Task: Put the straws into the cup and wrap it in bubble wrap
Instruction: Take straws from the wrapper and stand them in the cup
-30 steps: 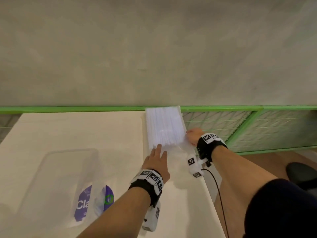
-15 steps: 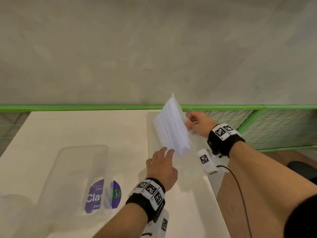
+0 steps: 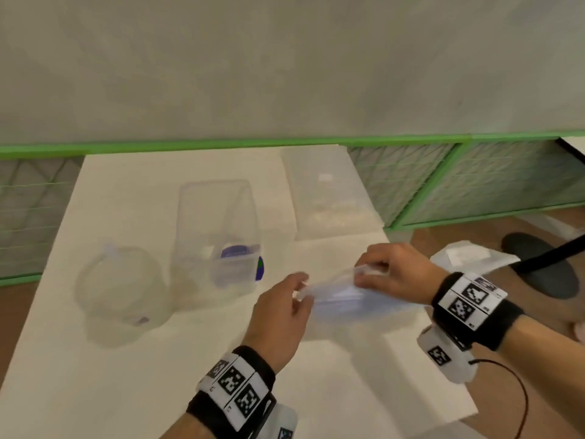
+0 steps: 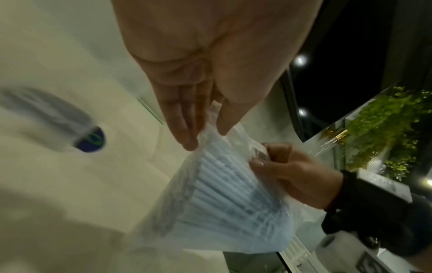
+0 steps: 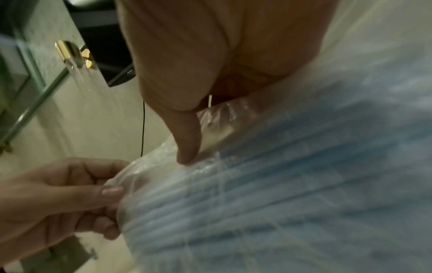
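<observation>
A clear plastic bag of pale blue-white straws (image 3: pixel 343 297) hangs between my two hands above the table's right front part. My left hand (image 3: pixel 302 289) pinches the bag's left edge between thumb and fingers, as the left wrist view shows at the left hand (image 4: pixel 201 138) on the straw bag (image 4: pixel 222 194). My right hand (image 3: pixel 367 274) grips the bag's top edge; in the right wrist view its thumb (image 5: pixel 187 147) presses the film over the straws (image 5: pixel 280 184). A clear rounded plastic item (image 3: pixel 123 286), possibly the cup, stands at the left.
A clear plastic pack with a purple label (image 3: pixel 221 242) stands mid-table. A clear flat sheet or bag (image 3: pixel 326 198) lies at the back right. The white table (image 3: pixel 126 375) ends near my right wrist; a green mesh fence (image 3: pixel 443 185) runs behind. A black chair base (image 3: pixel 538 264) is on the floor.
The straw bag was lifted off the back of the table and brought toward me. My left hand now pinches its edge, and both hands hold it in the air.
</observation>
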Tool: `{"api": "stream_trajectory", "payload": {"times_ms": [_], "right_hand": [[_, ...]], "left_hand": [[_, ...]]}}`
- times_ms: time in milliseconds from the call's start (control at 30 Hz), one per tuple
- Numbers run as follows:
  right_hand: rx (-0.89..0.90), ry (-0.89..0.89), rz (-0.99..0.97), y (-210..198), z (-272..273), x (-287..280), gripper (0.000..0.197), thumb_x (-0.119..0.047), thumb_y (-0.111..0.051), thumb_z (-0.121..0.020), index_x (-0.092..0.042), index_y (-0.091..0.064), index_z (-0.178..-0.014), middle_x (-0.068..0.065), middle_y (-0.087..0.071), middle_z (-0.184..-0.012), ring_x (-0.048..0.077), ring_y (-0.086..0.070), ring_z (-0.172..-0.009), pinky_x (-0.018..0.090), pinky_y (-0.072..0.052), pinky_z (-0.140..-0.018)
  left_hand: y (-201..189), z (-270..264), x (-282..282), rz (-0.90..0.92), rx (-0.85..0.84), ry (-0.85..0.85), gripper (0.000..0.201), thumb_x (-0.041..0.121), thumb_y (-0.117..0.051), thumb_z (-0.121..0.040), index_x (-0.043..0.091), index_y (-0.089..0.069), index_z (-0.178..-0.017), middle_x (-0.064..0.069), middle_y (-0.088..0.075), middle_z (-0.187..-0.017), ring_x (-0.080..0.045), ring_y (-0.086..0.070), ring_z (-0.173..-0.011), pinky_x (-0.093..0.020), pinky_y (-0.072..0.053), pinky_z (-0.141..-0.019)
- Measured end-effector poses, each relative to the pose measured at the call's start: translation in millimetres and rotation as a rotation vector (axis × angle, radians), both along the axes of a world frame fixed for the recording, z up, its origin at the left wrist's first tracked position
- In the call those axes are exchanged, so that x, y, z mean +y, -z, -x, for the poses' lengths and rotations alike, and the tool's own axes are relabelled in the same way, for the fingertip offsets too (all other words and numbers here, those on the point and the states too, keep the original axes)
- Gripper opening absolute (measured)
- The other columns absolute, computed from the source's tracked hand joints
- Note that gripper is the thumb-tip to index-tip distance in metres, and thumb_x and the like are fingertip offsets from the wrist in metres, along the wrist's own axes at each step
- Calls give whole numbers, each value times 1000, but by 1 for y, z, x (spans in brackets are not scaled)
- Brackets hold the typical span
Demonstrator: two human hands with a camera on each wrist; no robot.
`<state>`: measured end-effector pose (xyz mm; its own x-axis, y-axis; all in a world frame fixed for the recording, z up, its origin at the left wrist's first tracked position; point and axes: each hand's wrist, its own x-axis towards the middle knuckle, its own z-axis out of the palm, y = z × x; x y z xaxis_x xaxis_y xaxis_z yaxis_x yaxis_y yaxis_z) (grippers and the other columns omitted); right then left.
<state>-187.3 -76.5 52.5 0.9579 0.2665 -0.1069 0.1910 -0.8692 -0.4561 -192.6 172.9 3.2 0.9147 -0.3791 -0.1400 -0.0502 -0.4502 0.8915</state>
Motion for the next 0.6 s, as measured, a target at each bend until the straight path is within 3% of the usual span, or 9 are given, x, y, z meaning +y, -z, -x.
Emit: {"api": "stream_trajectory", "payload": {"times_ms": [33,100,167,300,367,467,533,600], "right_hand": [[7,3,-58,5,9,14,10,-28,-77,-83,-35,-70,-81,-16,-56,-69,1,-52,-65,10,-33,-60],[-3,-20,-153,20,22,46,17,-31,-75,-83,-41,-62,-76,-17,-51,-65,-1,-50,-63,10,-32,-59],[-2,-60,-219,35,32,85,9,-41,-68,-85,-33,-66,-81,-13,-50,-67,0,-50,-63,12,-34,-60],[15,-114,-299,65,35,164,30,-50,-58,-86,-24,-72,-91,-12,-51,-71,2,-51,-67,20,-41,-65],[24,-160,-252,77,32,196,37,-55,-53,-87,-25,-73,-95,-12,-51,-76,5,-51,-71,27,-44,-69],[18,-174,-157,79,28,237,41,-61,-51,-80,-34,-67,-106,-16,-54,-96,8,-55,-94,39,-47,-85],[-27,-215,-187,70,31,265,45,-63,-55,-77,-37,-63,-113,-19,-59,-108,8,-56,-106,41,-45,-92],[-59,-268,-217,61,36,293,46,-64,-54,-79,-36,-64,-113,-18,-66,-111,8,-59,-107,41,-44,-93]], "left_hand": [[-2,10,18,21,-4,-13,23,20,-62,-94,31,-62,-114,10,-70,-106,-2,-66,-83,-21,-53,-84],[-4,27,59,91,12,-64,20,19,-69,-90,38,-63,-93,14,-71,-94,-1,-67,-77,-14,-51,-75],[-4,41,102,151,51,-132,22,18,-75,-85,37,-65,-90,12,-73,-93,-6,-68,-75,-14,-51,-73],[4,57,185,145,3,-276,17,11,-81,-77,26,-76,-80,17,-73,-90,-5,-69,-77,-14,-51,-69],[12,59,219,104,-56,-315,14,7,-81,-75,21,-78,-74,17,-71,-89,-5,-67,-78,-16,-51,-68],[18,61,249,72,-92,-336,15,8,-79,-78,22,-76,-75,13,-72,-81,-4,-64,-69,-18,-50,-67],[18,62,257,69,-102,-327,19,8,-76,-82,27,-75,-78,14,-72,-78,-4,-63,-66,-16,-50,-67],[16,65,258,66,-109,-303,22,8,-73,-85,30,-75,-83,16,-72,-77,-5,-64,-66,-14,-50,-67]]}}
